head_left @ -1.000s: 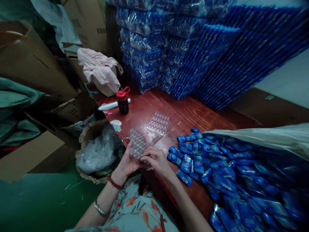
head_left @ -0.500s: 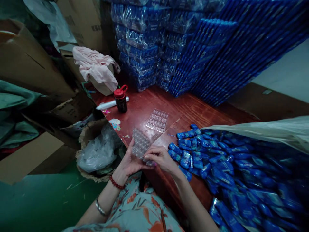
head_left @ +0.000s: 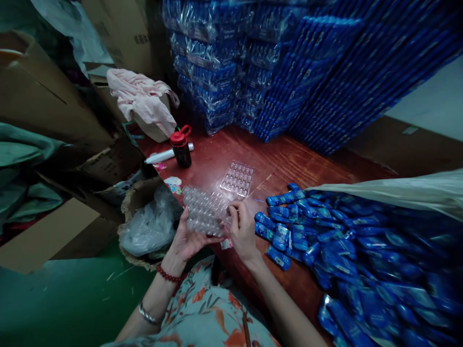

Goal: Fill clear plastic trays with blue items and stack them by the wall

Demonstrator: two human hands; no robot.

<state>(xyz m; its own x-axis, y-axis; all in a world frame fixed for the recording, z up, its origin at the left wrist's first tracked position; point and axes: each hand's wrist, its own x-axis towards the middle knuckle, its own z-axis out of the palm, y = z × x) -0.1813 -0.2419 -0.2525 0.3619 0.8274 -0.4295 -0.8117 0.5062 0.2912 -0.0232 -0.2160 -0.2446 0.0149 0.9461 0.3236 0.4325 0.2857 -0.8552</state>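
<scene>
A stack of clear plastic blister trays is held over the table's near edge. My left hand grips it from below and the left, thumb on the near side. At its right edge, my right hand is closed in a pinch on a tray, which looks partly lifted from the rest; glare blurs the exact parting. Another clear blister tray lies flat on the red-brown table just beyond my hands. Small blue packets lie loose to the right of my right hand.
Wrapped blue packs and leaning blue cards rise at the back. A red-lidded bottle stands by a plastic roll. Left of the table, a torn carton holds plastic bags. White sheeting borders the packet heap.
The tray stack has shifted left and tilted flatter. My right hand has moved up and slightly right, a tray edge in its pinch spreading away from the stack.
</scene>
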